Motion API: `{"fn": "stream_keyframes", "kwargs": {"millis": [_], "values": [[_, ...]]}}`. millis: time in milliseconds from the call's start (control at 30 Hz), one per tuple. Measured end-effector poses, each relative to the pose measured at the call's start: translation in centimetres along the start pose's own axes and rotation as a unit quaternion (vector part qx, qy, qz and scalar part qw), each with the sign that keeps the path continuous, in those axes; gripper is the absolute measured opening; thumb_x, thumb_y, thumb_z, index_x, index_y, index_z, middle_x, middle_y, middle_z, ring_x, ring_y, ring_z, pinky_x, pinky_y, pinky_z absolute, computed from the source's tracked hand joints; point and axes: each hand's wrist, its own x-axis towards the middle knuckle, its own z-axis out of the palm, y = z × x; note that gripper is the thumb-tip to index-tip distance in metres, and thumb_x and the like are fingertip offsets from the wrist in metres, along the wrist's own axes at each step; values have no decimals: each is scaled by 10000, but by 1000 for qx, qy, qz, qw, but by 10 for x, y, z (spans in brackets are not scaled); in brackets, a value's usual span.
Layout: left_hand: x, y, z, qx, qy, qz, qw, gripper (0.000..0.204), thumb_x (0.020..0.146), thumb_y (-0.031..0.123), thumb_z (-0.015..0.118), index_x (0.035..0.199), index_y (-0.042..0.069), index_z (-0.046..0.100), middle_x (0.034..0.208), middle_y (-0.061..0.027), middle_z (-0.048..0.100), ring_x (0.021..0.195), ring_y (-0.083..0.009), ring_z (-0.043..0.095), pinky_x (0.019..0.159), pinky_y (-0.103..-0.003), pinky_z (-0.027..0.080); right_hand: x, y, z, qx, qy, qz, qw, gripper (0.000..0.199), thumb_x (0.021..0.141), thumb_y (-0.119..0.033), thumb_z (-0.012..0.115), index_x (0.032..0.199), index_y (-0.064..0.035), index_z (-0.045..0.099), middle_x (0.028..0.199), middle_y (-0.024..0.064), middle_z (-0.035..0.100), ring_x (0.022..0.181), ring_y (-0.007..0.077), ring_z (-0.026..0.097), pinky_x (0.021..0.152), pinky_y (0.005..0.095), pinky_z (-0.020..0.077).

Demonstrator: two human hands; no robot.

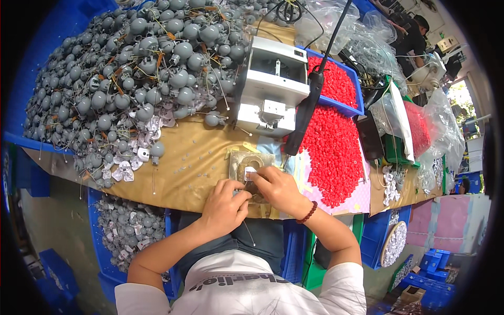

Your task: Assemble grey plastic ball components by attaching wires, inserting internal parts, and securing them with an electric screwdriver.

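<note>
My left hand is closed beside a square metal plate at the table's front edge. A bit of a grey part with a thin wire shows at its fingers, and the wire hangs down over my lap. Most of that part is hidden by the fingers. Over the plate, my right hand pinches a small white plastic piece at its fingertips. The two hands are close together, their fingertips nearly meeting. A beaded bracelet circles my right wrist.
A big heap of grey ball-shaped parts with wires fills the left. A white machine stands behind the plate, a black rod-like tool beside it. Small red pieces lie to the right, more in a blue bin. Someone in black is far right.
</note>
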Motion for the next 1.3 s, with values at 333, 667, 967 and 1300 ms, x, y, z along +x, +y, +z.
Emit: {"fn": "stream_keyframes", "kwargs": {"millis": [333,667,967,1300], "values": [[13,-8,-17,95,6,15,995,355,746,14,685,1097,68,694,1136,-96,622,1123,-334,563,938,-450,464,6,-5,-11,-43,-84,-48,994,225,796,-118,642,994,-14,665,987,91,582,884,239,619,698,342,560],[15,-16,7,247,13,86,965,463,821,77,658,1285,90,653,1273,-109,632,1170,-284,566,990,-524,394,-15,26,-33,161,43,103,981,356,764,59,720,1104,-45,723,1034,142,697,1027,319,652,887,431,519],[22,-29,1,209,-10,129,969,400,853,96,621,1250,85,668,1224,-97,650,1083,-228,604,947,-464,412,-50,33,-20,133,-5,154,979,369,797,18,748,1125,-40,588,1198,180,641,1121,368,620,977,447,507],[21,-28,-2,215,-4,147,965,386,841,83,611,1222,66,674,1205,-112,646,1041,-227,605,930,-443,418,-18,25,9,653,200,272,678,294,882,119,663,1128,-36,618,1209,100,640,1109,228,662,952,359,571]]}}
